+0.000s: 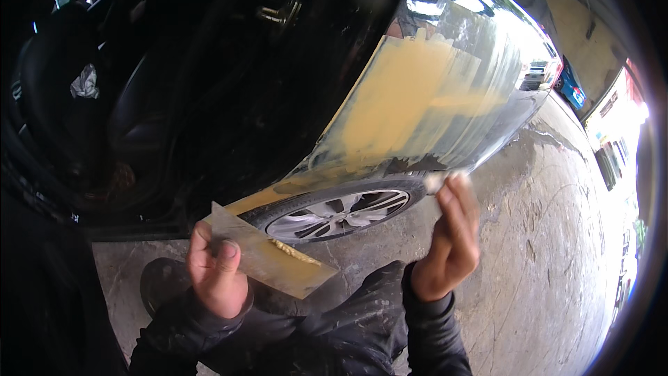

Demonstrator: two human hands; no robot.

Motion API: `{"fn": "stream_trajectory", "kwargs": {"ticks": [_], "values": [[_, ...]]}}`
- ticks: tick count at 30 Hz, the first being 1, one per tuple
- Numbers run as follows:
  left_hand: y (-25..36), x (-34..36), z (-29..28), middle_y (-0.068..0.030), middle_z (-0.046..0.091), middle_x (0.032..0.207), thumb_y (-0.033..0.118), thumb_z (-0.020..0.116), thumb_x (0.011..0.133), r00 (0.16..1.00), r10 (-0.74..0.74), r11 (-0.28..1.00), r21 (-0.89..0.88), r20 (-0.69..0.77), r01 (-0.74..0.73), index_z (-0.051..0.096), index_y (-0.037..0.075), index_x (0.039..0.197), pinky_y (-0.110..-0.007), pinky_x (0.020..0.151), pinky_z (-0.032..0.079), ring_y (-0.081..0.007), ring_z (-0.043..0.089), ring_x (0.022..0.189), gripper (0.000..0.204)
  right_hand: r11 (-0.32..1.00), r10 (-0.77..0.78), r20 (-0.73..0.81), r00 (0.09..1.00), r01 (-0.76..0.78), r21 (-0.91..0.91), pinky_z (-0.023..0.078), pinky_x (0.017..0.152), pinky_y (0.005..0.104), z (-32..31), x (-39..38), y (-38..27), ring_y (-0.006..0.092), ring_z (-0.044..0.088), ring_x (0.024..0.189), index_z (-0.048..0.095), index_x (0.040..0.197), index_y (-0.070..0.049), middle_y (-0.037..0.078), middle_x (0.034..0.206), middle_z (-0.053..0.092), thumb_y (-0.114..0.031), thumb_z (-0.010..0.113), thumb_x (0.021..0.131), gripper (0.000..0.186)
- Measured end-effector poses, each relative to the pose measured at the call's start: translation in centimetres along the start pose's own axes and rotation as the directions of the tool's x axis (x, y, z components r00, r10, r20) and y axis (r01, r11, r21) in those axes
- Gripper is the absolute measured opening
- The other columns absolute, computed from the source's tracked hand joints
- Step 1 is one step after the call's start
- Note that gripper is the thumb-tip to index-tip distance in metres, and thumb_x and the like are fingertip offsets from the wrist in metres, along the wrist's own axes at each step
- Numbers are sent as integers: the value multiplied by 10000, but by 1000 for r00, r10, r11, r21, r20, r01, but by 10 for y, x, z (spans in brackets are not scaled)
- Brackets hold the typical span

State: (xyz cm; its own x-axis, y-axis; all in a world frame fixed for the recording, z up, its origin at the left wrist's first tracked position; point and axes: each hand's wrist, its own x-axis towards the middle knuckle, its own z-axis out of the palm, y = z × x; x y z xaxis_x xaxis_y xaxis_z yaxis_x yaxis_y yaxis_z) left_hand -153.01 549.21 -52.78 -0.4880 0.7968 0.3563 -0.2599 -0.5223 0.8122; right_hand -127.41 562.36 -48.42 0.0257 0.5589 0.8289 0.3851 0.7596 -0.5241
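Observation:
My left hand [217, 270] grips one end of a thin, flat mixing plate [243, 254], thumb on top. A ridge of yellow body filler [296, 253] lies along the plate, with a smear of it below. My right hand [451, 240] is raised beside the rear wheel [339, 217], its fingers closed on a small pale thing [435, 182]. That thing is blurred, so its kind does not show. Past both hands is the car's rear side panel [497, 63], coated with a broad patch of dried-looking yellow filler [393, 97].
The dark car interior [139, 118] opens on the left, with a door latch part [280, 11] at its frame. Concrete floor [536, 257] stretches to the right. My bent legs [355, 313] are below the wheel. A blue car [572, 88] stands far right.

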Motion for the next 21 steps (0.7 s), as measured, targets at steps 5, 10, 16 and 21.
{"fn": "stream_trajectory", "kwargs": {"ticks": [5, 10, 16, 21], "values": [[-6, -4, -1, -58, 676, 1187, 142, 688, 1066, 998, -50, 998, 43, 25, 49, 562, 21, 1193, -302, 1035, 454, -117, 597, 1080, 216, 900, -406, -76, 911, 383, -209, 437, 1213, 484, 34, 83, 1, 387, 625, 1380, 819, 1309, -76, 200, 1363, 751, 71, 577, 909, 491], [4, -6, 2, -51, 666, 1138, 185, 717, 1057, 999, -43, 994, 101, -7, 43, 560, 22, 1164, -294, 1000, 451, -107, 577, 1034, 251, 870, -489, -158, 858, 468, -155, 473, 1150, 462, 67, 124, -4, 380, 663, 1277, 824, 1259, -52, 191, 1273, 761, 62, 589, 907, 438], [13, -8, 0, -52, 657, 1102, 211, 723, 1052, 998, -54, 987, 152, -38, 59, 556, 23, 1120, -291, 984, 442, -102, 561, 1006, 261, 871, -452, -89, 888, 418, -256, 455, 1195, 439, 80, 96, -6, 325, 660, 1338, 815, 1289, -35, 177, 1337, 764, 44, 564, 977, 408], [14, -4, -1, -47, 643, 1085, 222, 720, 1051, 998, -54, 987, 151, -44, 60, 551, 19, 1119, -284, 968, 437, -101, 548, 988, 273, 892, -356, -72, 932, 316, -322, 472, 1166, 492, 93, 52, -14, 410, 634, 1337, 843, 1284, -145, 167, 1343, 739, 34, 626, 784, 574]]}}
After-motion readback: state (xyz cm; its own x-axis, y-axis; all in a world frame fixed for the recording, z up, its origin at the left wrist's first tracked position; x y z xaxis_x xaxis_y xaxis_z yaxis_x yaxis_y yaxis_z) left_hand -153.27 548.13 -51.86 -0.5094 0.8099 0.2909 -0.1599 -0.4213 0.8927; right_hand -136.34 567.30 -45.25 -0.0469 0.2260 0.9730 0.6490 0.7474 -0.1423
